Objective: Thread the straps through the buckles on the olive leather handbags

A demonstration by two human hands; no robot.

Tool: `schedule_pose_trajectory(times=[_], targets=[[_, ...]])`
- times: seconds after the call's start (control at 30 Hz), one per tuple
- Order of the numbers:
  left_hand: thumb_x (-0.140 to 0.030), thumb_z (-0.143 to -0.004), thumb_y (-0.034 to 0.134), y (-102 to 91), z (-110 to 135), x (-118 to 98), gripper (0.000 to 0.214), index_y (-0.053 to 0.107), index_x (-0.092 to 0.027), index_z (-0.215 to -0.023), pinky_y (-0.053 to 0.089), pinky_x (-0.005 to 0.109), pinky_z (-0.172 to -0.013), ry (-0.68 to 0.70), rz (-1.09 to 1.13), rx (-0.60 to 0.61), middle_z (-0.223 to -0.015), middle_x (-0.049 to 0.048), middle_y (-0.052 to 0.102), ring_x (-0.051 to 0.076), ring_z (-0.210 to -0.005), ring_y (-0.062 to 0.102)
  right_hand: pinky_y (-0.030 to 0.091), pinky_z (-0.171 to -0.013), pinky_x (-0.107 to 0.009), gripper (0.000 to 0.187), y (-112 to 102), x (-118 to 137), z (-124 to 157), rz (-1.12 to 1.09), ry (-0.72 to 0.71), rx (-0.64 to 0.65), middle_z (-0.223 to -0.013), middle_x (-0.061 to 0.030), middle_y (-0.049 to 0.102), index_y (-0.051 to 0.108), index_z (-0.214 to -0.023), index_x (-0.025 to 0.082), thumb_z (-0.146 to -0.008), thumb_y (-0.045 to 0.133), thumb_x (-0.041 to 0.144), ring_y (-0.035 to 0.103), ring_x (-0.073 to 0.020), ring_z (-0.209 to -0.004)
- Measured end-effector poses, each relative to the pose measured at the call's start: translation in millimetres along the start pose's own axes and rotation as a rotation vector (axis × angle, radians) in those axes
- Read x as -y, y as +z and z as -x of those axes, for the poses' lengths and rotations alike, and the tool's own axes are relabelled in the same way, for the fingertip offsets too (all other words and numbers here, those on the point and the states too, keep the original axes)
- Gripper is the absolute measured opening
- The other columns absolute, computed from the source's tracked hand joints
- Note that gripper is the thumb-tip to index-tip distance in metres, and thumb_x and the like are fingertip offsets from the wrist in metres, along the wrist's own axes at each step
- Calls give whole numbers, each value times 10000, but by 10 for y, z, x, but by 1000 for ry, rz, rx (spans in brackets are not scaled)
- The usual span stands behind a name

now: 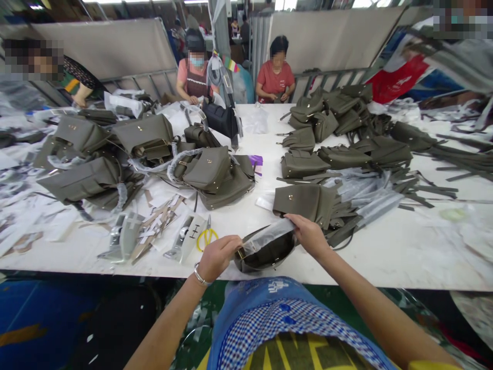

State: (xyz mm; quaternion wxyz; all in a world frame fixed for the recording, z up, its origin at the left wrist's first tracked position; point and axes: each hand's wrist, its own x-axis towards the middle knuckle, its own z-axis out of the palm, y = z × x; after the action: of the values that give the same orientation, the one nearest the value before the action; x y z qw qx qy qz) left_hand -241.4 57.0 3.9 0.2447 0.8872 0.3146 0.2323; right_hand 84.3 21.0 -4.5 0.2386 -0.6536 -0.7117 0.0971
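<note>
An olive-grey handbag (265, 257) lies at the table's front edge, its dark inside facing up toward me. A strip wrapped in clear plastic (267, 239), which looks like the bag's handle, runs across its opening. At the left end my left hand (220, 255) is closed on the bag's rim by a gold fitting. My right hand (307, 234) pinches the right end of the plastic-wrapped strip. Just beyond stands another olive handbag (296, 201) with loose straps beside it. Yellow-handled scissors (207, 237) lie left of my left hand.
Piles of olive handbags cover the left (144, 134) and back right (339, 110) of the white table (377, 257). Paper strips (162, 221) and plastic-wrapped pieces (125, 234) lie at left. A black bag (220, 119) stands further back. Two people sit across; another leans in at far left.
</note>
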Motion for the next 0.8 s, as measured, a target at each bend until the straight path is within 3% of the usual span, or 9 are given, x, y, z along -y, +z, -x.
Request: schedule_pose_trajectory(times=[0.1, 0.23, 0.3, 0.37, 0.47, 0.57, 0.67, 0.8], targets=[[-192, -920, 379, 43, 166, 106, 278, 611, -238, -1067, 491, 313, -902, -67, -39, 0, -1083, 79, 673, 181, -1034, 608, 486, -943, -370, 494, -37, -138, -96, -9, 87, -70, -1152, -84, 647, 573, -1176, 184, -739, 387, 47, 608, -224, -1057], [-261, -927, 413, 109, 183, 55, 240, 576, -226, -1100, 464, 338, -962, -298, 134, -155, -1172, 81, 632, 181, -1110, 575, 466, -964, -396, 500, -83, -125, -146, 3, 34, -25, -1136, -88, 655, 591, -1161, 177, -713, 407, 55, 597, -238, -1058], [-314, -921, 435, 138, 122, -21, 311, 528, -218, -1202, 441, 362, -997, -376, 252, -159, -1260, 89, 588, 193, -1171, 540, 446, -983, -418, 550, -83, -21, -143, 21, -5, -3, -1139, -80, 656, 590, -1174, 189, -673, 421, 38, 587, -242, -1067], [-353, -916, 443, 167, 60, -87, 347, 539, -218, -1222, 443, 362, -992, -397, 356, -67, -1239, 78, 614, 199, -1152, 558, 397, -1029, -449, 628, -91, 145, -127, 35, -49, 7, -1195, -72, 633, 551, -1234, 205, -645, 435, 20, 563, -242, -1112], [-384, -910, 452, 209, 9, -136, 306, 648, -217, -1075, 470, 332, -937, -407, 442, 12, -1082, 50, 697, 192, -1035, 619, 232, -1113, -538, 681, -143, 462, -88, 63, -199, 69, -1343, -68, 531, 441, -1343, 240, -690, 502, 54, 442, -272, -1261], [-396, -894, 478, 244, -15, -148, 290, 681, -214, -991, 480, 319, -897, -444, 453, -23, -1007, 39, 714, 186, -960, 633, 104, -1128, -592, 606, -193, 745, -62, 62, -391, 195, -1344, -71, 530, 423, -1350, 272, -774, 589, 182, 374, -298, -1311], [-397, -878, 502, 288, -56, -171, 275, 688, -207, -946, 482, 315, -870, -468, 469, -45, -969, 37, 715, 182, -915, 632, 126, -1126, -584, 452, -151, 892, -64, 33, -466, 284, -1156, -74, 648, 510, -1259, 249, -822, 615, 296, 519, -270, -1164], [-373, -845, 548, 400, -111, -226, 231, 660, -195, -940, 495, 293, -766, -508, 528, -66, -892, 29, 703, 166, -809, 628, 293, -1085, -519, 304, 71, 931, -64, 66, -496, 314, -958, -72, 686, 599, -1118, 191, -837, 613, 307, 614, -216, -927]])
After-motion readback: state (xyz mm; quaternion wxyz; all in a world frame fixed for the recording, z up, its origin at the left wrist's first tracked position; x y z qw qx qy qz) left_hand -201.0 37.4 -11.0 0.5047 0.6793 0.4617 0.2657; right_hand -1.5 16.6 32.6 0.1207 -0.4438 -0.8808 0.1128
